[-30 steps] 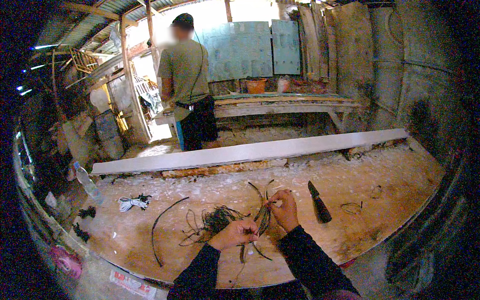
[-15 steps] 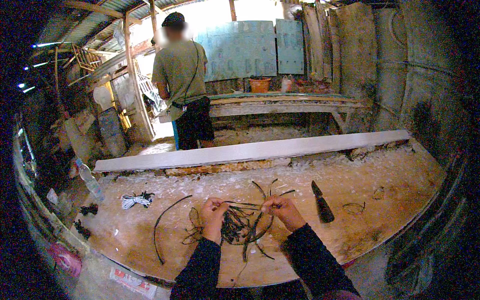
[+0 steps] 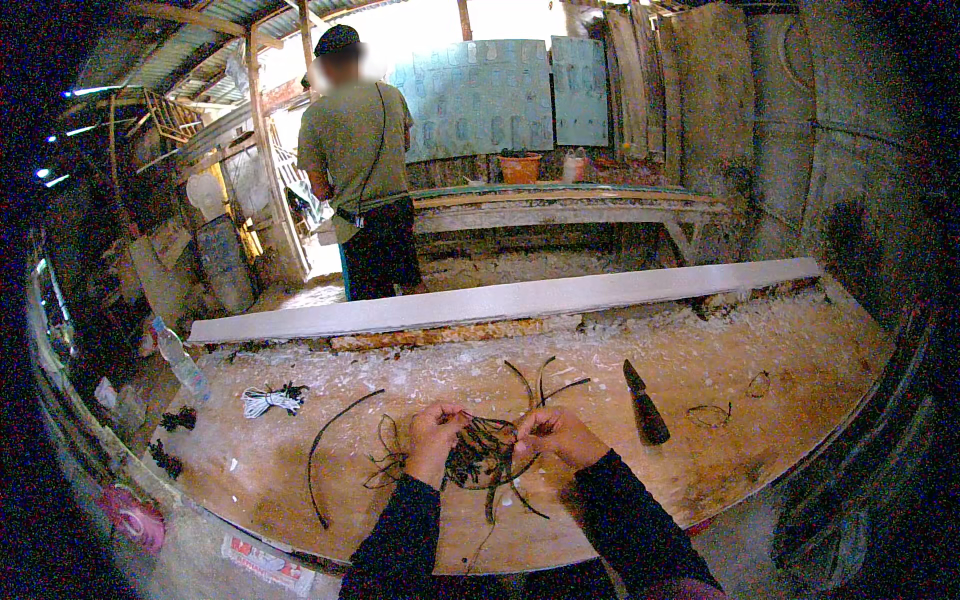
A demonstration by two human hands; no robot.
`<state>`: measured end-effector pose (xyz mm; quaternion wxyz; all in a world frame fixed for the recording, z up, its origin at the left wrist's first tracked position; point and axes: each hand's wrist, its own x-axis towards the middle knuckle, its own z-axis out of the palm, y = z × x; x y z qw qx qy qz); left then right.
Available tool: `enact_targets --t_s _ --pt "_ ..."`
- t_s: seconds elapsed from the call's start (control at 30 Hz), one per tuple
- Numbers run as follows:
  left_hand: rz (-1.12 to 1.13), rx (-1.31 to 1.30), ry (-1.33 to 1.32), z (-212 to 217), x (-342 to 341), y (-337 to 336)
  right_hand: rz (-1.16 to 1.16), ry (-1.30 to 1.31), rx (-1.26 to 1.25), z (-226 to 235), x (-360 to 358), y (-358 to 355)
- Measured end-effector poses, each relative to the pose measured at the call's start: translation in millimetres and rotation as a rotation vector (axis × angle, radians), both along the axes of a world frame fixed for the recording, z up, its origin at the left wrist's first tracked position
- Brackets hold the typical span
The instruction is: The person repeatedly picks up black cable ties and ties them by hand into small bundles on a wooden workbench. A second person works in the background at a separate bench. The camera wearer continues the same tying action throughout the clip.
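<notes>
The left hand [image 3: 432, 440] and right hand [image 3: 562, 437] each pinch dark cords [image 3: 484, 455] between thumb and fingers, the bunch sitting between the two hands. A knife [image 3: 648, 418] lies to the right hand's right

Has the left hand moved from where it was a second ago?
Yes: the left hand has moved left and slightly farther from the body, judged against the dark pointed tool lying on the table.
</notes>
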<state>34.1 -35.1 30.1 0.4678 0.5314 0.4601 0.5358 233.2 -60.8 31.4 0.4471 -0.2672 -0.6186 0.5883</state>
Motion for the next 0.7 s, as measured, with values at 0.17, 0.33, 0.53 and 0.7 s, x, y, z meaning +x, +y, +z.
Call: enact_targets --t_s 0.17,0.33,0.53,0.7 --pt "-0.169 -0.003 -0.007 -8 7 -3 -0.160 0.050 -0.063 -2 1 5" --pt "-0.317 -0.008 0.170 -11 9 -3 -0.299 -0.001 -0.015 -5 1 9" --pt "-0.461 0.295 0.126 -7 18 -9 -0.498 -0.159 0.247 -9 -8 10" --pt "-0.739 0.032 0.170 -9 14 -13 -0.763 -0.280 0.207 -8 -11 6"
